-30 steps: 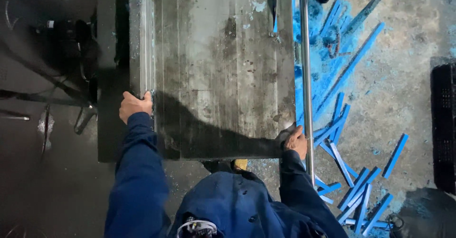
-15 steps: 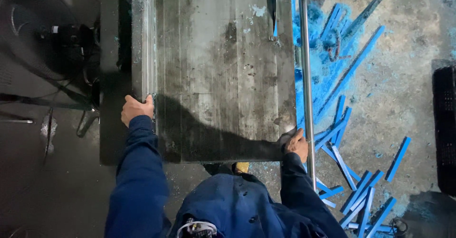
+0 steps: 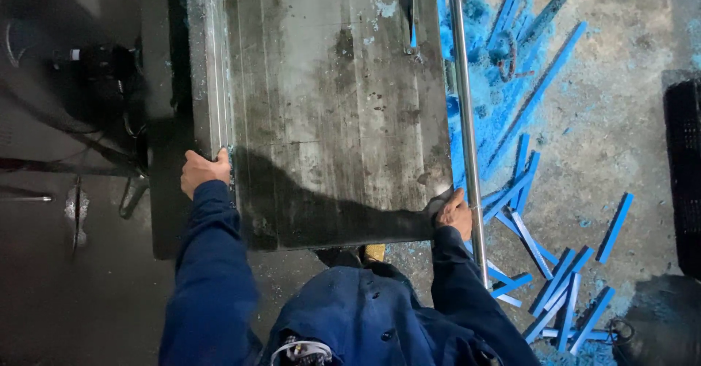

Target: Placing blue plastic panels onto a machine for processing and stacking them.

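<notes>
A large grey, stained metal plate point(image 3: 328, 96) lies flat in front of me, running away from my body. My left hand point(image 3: 204, 170) grips its left edge beside a bright metal strip point(image 3: 215, 59). My right hand point(image 3: 454, 214) holds the plate's near right corner, right next to a long shiny steel rod point(image 3: 461, 103) that runs along the right side. Both arms are in dark blue sleeves.
Several blue strips point(image 3: 555, 293) and blue dust point(image 3: 489, 81) litter the concrete floor on the right. A black crate point(image 3: 686, 169) stands at the right edge. Dark machine parts and cables point(image 3: 102, 67) fill the left side. A yellow shoe tip point(image 3: 374, 253) shows under the plate's near edge.
The view has shifted a little, so the plate and both hands sit slightly lower in the picture. Both hands keep their grips on the plate's edges.
</notes>
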